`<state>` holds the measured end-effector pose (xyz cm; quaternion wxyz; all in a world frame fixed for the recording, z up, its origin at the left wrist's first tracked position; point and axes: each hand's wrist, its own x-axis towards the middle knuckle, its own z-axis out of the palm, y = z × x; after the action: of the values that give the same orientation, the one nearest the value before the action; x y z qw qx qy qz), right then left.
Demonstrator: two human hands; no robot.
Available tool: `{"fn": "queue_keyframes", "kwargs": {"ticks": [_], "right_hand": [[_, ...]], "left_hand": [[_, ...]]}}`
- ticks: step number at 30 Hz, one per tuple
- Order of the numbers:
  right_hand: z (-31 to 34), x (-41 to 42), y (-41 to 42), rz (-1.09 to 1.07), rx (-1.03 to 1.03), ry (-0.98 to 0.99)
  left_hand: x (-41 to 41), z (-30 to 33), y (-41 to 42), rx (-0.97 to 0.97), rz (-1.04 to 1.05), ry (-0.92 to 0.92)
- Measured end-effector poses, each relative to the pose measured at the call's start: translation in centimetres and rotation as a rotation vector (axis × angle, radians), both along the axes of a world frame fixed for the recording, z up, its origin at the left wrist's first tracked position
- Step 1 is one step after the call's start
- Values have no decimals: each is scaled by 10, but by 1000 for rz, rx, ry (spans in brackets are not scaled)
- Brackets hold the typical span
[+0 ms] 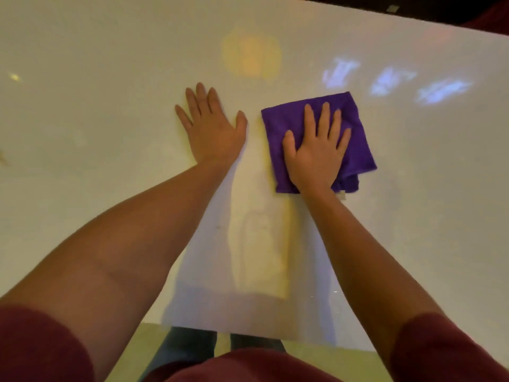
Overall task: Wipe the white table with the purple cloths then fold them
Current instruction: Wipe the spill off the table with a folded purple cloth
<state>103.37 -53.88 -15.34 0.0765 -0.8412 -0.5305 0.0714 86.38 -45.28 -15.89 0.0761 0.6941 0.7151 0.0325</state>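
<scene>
On the white table (110, 133), the right hand (314, 158) presses flat, fingers spread, on a folded purple cloth (355, 139) angled slightly leftward.

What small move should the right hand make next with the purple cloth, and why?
Probably slide the purple cloth sideways across the white table. The right hand lies flat on the folded cloth, pressing it down, and the left hand rests flat on bare table beside it, so wiping seems the natural move.

White table (110, 64) wide open all round; only my left hand (213, 130) flat on it, just beside purple cloth (355, 139) under my right hand (316, 153).
</scene>
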Motion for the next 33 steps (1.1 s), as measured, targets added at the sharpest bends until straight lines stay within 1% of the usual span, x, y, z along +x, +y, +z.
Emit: {"fn": "queue_keyframes", "kwargs": {"ticks": [1,2,3,5,6,7,9,11,13,15,17,21,26,27,29,31,33], "right_hand": [[0,-11,-6,-19,-6,-8],[0,-23,-17,-23,-12,-11],[0,-33,-33,-12,-19,-10],[2,-68,-82,55,-20,-18],[3,-85,-109,101,-27,-14],[3,-102,-134,145,-42,-5],[4,-138,-171,198,-81,15],[5,-175,-182,217,-120,21],[8,-212,-166,259,-127,20],[9,-245,-137,342,-106,24],[10,-278,-103,421,-107,34],[11,-334,-35,525,-69,-17],[3,-379,38,617,-63,-28],[2,-380,47,616,-52,-44],[-2,-385,56,643,-37,-52],[-2,-386,60,657,-34,-43],[1,-385,57,674,-46,-42]], "left_hand": [[-8,2,-1,-9,-6,-51],[-14,7,-3,-20,-23,-139],[-19,12,-5,-22,-47,-262],[-49,28,-21,34,-66,-506],[-73,37,-38,84,-44,-567],[-102,43,-60,130,-1,-583],[-169,50,-113,171,134,-550],[-239,47,-163,190,332,-498],[-294,45,-196,207,543,-466],[-327,44,-209,232,637,-420],[-346,39,-213,262,672,-383],[-374,25,-206,321,742,-338],[-404,22,-173,236,912,-412],[-410,23,-167,221,895,-411],[-427,26,-167,162,823,-311],[-442,28,-174,62,734,-204],[-451,33,-179,-9,664,-160]]}}
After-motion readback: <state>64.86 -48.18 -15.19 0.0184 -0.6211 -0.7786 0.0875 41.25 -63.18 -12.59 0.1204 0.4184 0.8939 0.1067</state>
